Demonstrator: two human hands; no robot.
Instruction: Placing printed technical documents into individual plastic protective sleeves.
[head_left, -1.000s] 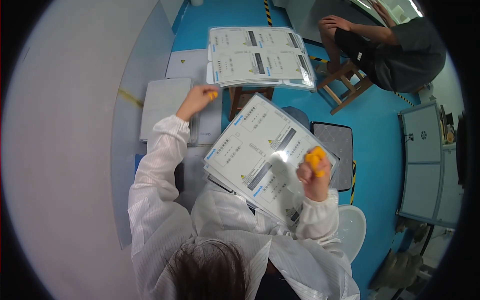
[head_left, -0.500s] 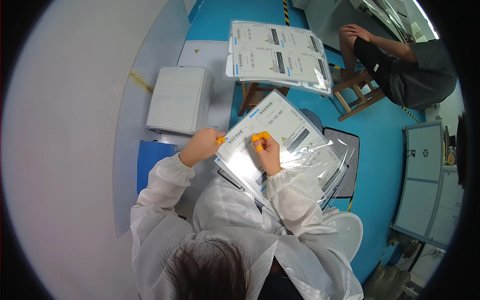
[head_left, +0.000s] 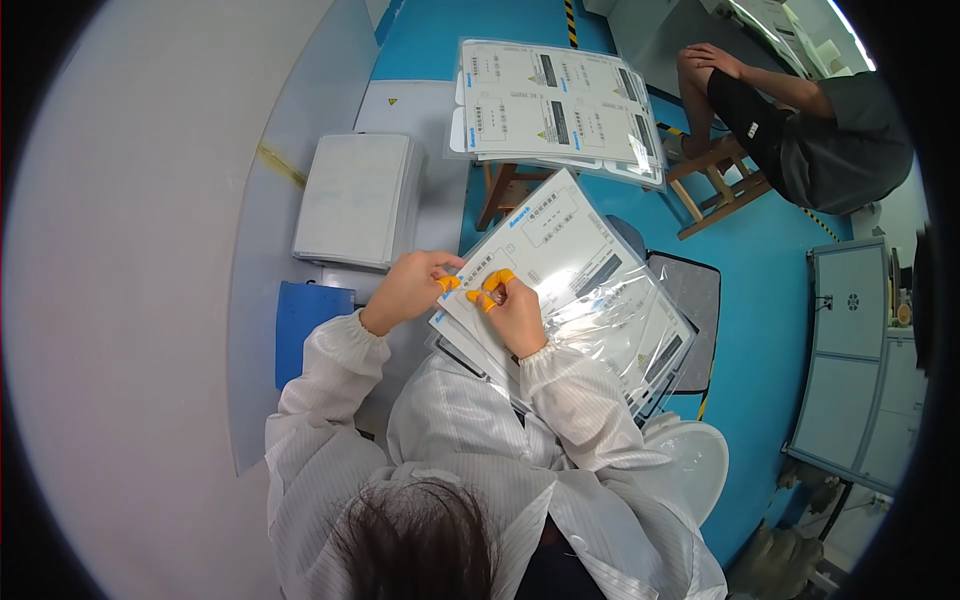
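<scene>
Two stacks of plastic-sleeved sheets are present: one stack on the lap (head_left: 590, 300), one further stack (head_left: 555, 110) on a wooden stool (head_left: 500, 190). Left hand (head_left: 405, 290) and right hand (head_left: 515, 315), forearms bent inward, meet at the lap stack's near-left edge; capped fingers (head_left: 497, 280) pinch the top sheet. One white box (head_left: 355, 198) sits on the desk (head_left: 150, 300) just left. A second person (head_left: 810, 130) sits well apart.

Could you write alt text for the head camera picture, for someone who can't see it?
A person in a white coat pinches the edge of a stack of clear plastic sleeves holding printed sheets, left hand and right hand close together, orange caps on fingertips.
</scene>
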